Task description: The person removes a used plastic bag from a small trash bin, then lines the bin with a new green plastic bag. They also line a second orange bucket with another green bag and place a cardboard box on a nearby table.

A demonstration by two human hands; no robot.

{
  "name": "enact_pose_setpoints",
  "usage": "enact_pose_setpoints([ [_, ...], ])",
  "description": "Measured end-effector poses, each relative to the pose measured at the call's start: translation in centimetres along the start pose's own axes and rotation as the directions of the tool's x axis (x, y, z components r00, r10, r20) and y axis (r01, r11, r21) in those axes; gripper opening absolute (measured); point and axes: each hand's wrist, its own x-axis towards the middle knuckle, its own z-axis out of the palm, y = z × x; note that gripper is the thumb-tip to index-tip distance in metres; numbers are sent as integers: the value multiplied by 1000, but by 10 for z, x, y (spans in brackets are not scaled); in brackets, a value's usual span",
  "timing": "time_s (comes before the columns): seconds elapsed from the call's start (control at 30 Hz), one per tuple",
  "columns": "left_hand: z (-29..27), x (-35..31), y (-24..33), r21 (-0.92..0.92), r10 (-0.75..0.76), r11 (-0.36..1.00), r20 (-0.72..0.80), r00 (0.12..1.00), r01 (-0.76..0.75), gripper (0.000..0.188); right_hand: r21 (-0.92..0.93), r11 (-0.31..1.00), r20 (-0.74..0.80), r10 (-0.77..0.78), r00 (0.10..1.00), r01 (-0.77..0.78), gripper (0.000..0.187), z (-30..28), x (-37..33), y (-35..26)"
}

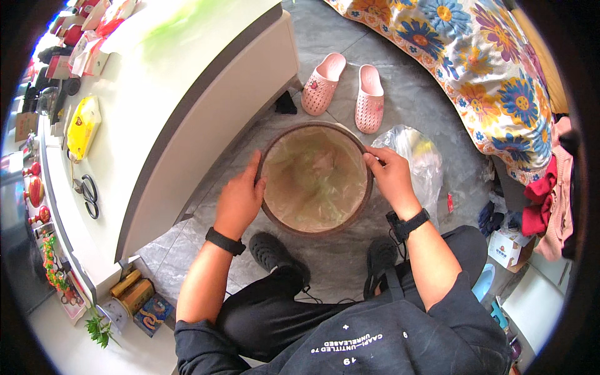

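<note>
A round trash bin [269, 209] with a brown rim stands in front of my feet, lined with a thin, cloudy plastic bag [312, 178]. My left hand [240, 199] grips the rim on the left side, fingers closed over it. On the opposite side, my right hand [392, 175] holds the rim at the upper right, thumb and fingers pinching the edge. Whatever lies deep in the bin shows only as a blurred greenish and pinkish patch. Beside the right hand, a clear plastic bag [422, 159] rests on the floor.
Pink clogs [323, 84] lie beyond the bin. To the left is a white cabinet [206, 119] with scissors [89, 195] and a yellow packet [83, 128] on top. A flowered bedspread [481, 81] hangs at the upper right. A small carton [507, 250] sits by my right knee.
</note>
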Motion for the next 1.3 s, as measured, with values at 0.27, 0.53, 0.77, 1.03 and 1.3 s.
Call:
enact_pose_setpoints([
  [0.27,26,5,-25,-276,-115,955,-12,993,107,41,-105,981,-38,-168,985,163,24,19,0,27],
  [0.53,53,2,-45,-480,-72,877,-85,994,23,34,-217,976,52,26,998,-14,27,22,-9,18],
  [0.77,33,-11,-51,-615,-233,755,72,970,227,38,-365,928,83,-48,995,75,30,-28,5,-17],
  [1.03,-152,-5,37,-247,271,908,-267,925,-338,30,-578,802,320,51,946,152,33,-93,44,-52],
  [1.3,-242,133,21,586,462,795,-417,783,-157,31,-700,688,271,504,820,-192,113,-119,-4,4],
])
